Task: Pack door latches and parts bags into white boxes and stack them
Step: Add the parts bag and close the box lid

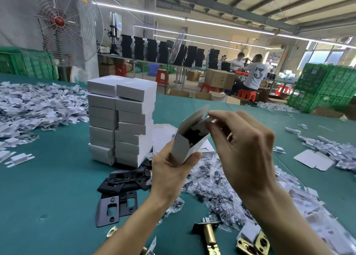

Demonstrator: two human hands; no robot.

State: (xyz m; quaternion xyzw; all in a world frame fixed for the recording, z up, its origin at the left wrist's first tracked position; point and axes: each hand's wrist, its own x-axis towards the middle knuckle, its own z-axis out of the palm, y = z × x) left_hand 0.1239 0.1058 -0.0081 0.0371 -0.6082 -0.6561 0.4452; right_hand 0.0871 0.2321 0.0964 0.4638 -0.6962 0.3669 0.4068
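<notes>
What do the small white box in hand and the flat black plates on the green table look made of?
The small white box looks like thin matte cardboard: folded flaps, sharp creases. The flat black plates are probably metal with matte black coating: thin, rigid, punched holes.

Bright, even indoor light comes from long LED tube lights [173,17] strung under the ceiling, with pale daylight in the windows [325,57] at far right. Shadows on the green table [57,177] are soft and short; the stack of white boxes [121,120] shows greyer near faces. A brass door latch [209,235] catches small glints. Wide-angle bending curves the fan [57,21] and roof beams [250,2] near the edges. The right hand [246,148] is slightly soft, the far workers [254,71] smeared
</notes>
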